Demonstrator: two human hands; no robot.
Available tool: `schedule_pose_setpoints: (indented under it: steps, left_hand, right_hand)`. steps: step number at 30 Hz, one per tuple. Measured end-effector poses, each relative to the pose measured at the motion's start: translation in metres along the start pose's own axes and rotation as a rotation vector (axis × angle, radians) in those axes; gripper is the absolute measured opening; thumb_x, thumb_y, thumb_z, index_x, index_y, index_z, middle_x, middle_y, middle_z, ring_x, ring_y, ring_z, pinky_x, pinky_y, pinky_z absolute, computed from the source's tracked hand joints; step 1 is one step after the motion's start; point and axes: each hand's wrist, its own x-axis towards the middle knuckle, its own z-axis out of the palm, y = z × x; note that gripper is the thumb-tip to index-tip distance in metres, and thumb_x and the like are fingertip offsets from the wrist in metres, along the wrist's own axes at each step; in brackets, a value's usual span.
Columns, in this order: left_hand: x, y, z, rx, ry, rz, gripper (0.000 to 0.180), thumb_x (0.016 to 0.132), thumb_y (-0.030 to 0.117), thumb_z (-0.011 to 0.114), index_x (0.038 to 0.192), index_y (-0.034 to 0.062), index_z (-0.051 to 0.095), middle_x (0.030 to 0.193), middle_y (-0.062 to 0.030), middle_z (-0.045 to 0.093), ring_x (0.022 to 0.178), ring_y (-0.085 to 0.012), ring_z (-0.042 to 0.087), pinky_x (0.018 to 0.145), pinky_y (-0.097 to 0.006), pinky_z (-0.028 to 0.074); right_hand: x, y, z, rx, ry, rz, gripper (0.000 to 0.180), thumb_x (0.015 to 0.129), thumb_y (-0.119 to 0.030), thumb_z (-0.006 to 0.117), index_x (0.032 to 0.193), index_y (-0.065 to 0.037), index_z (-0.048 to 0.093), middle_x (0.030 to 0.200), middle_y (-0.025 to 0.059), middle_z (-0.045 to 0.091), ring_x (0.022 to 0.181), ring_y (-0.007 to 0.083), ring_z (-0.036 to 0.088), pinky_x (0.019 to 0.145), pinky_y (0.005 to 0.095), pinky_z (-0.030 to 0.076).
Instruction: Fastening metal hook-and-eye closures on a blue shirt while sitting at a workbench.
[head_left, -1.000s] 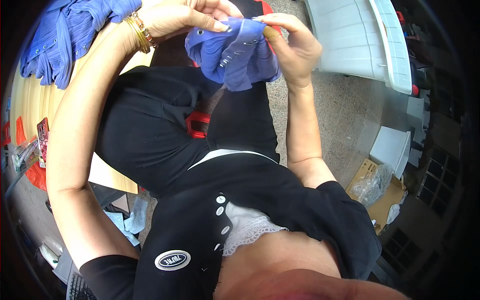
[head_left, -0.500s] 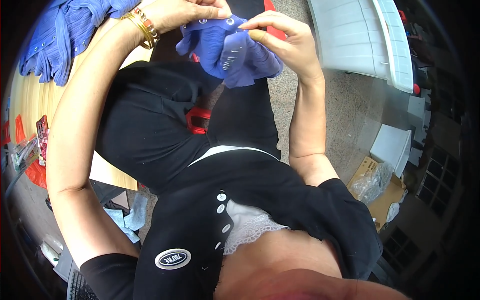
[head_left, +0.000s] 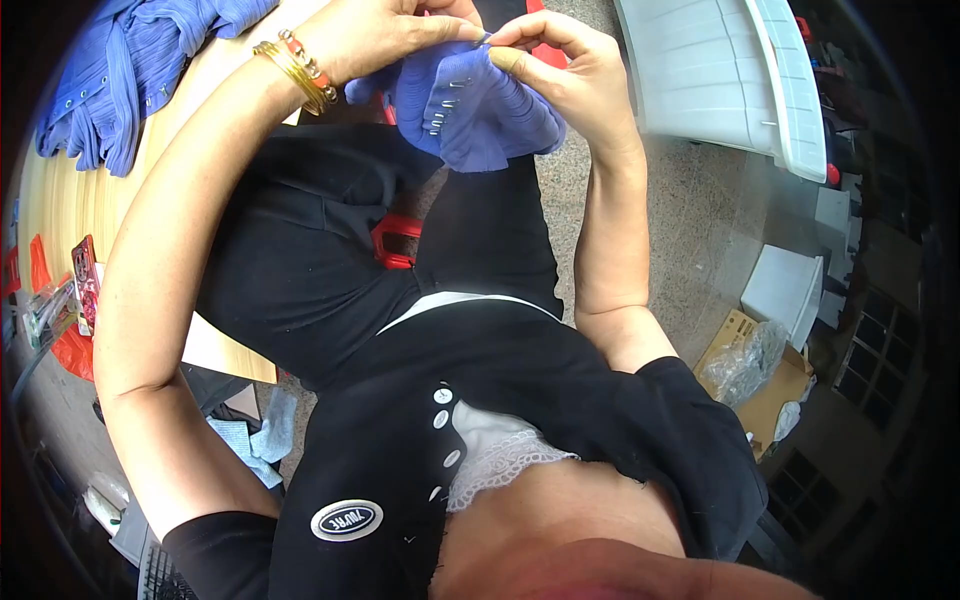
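Observation:
A blue-violet ribbed garment point(head_left: 510, 120) hangs bunched over my lap, held up at its top edge. Several small silver metal fasteners, perhaps hooks, run in a row down one strip of it. With thumb and fingers, my left hand point(head_left: 405, 40) pinches the top edge; gold and beaded bracelets circle that wrist. Close beside it, my right hand point(head_left: 575, 75) pinches the same edge between thumb and forefinger. The fingertips almost meet, and any small thing between them is too small to make out. Another blue-violet garment point(head_left: 150, 70) with metal eyelets lies at the far left.
A wooden table point(head_left: 60, 195) stands on the left under the second garment. A large whitish plastic bin point(head_left: 710, 75) stands at the far right. Nearer right are a white box point(head_left: 785, 290) and an opened cardboard box point(head_left: 715, 350) with clear plastic. Something red point(head_left: 396, 228) shows between my legs.
My left hand has shifted slightly right, closer to my right hand. The garment has turned, so the strip with silver fasteners shows more fully and the round eyelets are covered.

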Motion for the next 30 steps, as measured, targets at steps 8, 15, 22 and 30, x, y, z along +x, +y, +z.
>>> schedule_pose_setpoints:
  steps: [8,15,22,30]
  left_hand:
    - [0.001,0.003,0.002,0.061,0.002,0.078,0.015,0.092,0.011,0.062,0.1,0.0003,0.068,0.084,-0.0017,0.068,0.078,-0.0061,0.06,0.072,-0.022,0.049]
    - [0.005,-0.012,-0.017,-0.093,-0.018,-0.224,0.022,0.09,0.014,0.066,0.11,0.0045,0.061,0.089,0.003,0.063,0.078,-0.0038,0.056,0.068,-0.019,0.045]
    - [0.01,0.002,-0.011,-0.252,-0.014,-0.02,0.017,0.091,0.007,0.062,0.106,0.0074,0.054,0.082,0.003,0.056,0.077,-0.0059,0.054,0.066,-0.021,0.045]
    - [0.008,-0.032,-0.01,0.367,0.028,0.176,0.027,0.089,0.018,0.067,0.115,0.0085,0.066,0.09,0.0013,0.054,0.089,-0.0102,0.055,0.08,-0.024,0.046]
  right_hand:
    - [-0.005,0.008,0.002,-0.053,0.099,-0.001,0.016,0.082,-0.003,0.072,0.097,0.0,0.068,0.091,0.0051,0.069,0.085,0.0119,0.065,0.077,0.0234,0.052]
    - [-0.003,0.006,0.003,0.099,0.383,0.015,0.007,0.084,0.003,0.068,0.09,0.002,0.065,0.082,0.0028,0.067,0.074,0.0066,0.06,0.068,0.0198,0.049]
    - [-0.007,0.015,-0.003,0.364,0.542,0.085,0.009,0.086,0.003,0.066,0.094,0.001,0.064,0.085,0.0043,0.067,0.076,0.0076,0.062,0.071,0.0197,0.05]
    - [0.0,0.003,0.006,0.374,0.511,0.065,0.01,0.085,0.003,0.066,0.094,0.001,0.064,0.086,0.0033,0.067,0.075,0.0067,0.062,0.07,0.019,0.05]
